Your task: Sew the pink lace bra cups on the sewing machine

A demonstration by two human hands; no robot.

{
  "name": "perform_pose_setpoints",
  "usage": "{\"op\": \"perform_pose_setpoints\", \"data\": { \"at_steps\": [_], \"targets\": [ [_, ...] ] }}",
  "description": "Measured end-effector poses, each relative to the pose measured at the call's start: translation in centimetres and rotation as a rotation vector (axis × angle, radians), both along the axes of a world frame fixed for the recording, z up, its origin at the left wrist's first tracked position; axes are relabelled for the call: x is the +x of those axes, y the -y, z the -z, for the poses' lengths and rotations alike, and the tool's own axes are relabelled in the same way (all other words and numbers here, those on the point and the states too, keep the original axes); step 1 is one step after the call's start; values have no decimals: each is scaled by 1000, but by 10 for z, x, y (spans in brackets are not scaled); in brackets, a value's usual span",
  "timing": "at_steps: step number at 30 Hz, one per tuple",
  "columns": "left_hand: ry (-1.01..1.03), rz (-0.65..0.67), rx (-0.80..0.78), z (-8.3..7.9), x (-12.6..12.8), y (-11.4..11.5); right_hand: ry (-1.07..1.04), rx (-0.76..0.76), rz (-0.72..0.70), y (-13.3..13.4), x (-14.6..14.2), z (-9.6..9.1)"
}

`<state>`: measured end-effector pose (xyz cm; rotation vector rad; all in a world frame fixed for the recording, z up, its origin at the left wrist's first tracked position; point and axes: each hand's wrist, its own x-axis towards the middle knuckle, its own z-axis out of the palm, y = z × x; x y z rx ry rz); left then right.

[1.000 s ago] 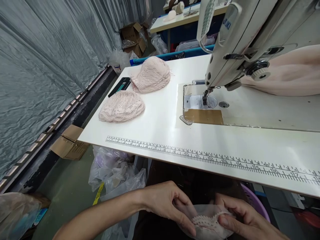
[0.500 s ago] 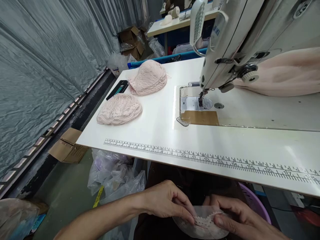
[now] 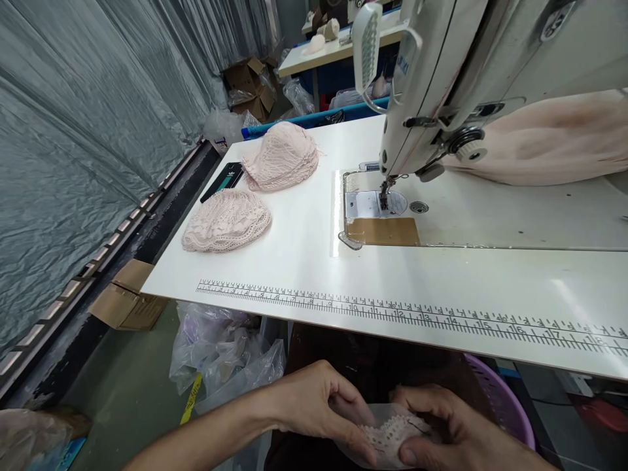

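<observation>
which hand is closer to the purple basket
Right. The right hand is just left of the purple basket in the picture; the left hand is farther left, across the lace piece.

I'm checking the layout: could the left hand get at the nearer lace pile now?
Probably, once freed: the left hand holds a lace piece in front of the table, but only a printed ruler seems to lie between its edge and the nearer pile.

There are two hands (image 3: 321, 402) (image 3: 461, 425), one lace piece (image 3: 395, 433) (plus two lace piles (image 3: 226, 221) (image 3: 283, 157)).
</observation>
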<state>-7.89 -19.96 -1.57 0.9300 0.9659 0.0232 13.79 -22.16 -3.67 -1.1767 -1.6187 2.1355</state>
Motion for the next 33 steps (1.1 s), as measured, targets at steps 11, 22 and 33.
{"op": "perform_pose_setpoints", "data": {
  "at_steps": [11,22,33],
  "targets": [
    [-103,48,201,-3,3,4,114,61,75,5,7,3],
    [-1,72,180,-5,8,9,14,115,160,24,18,5],
    [0,184,308,8,16,-2,-76,133,248,17,20,14]
  ]
}}
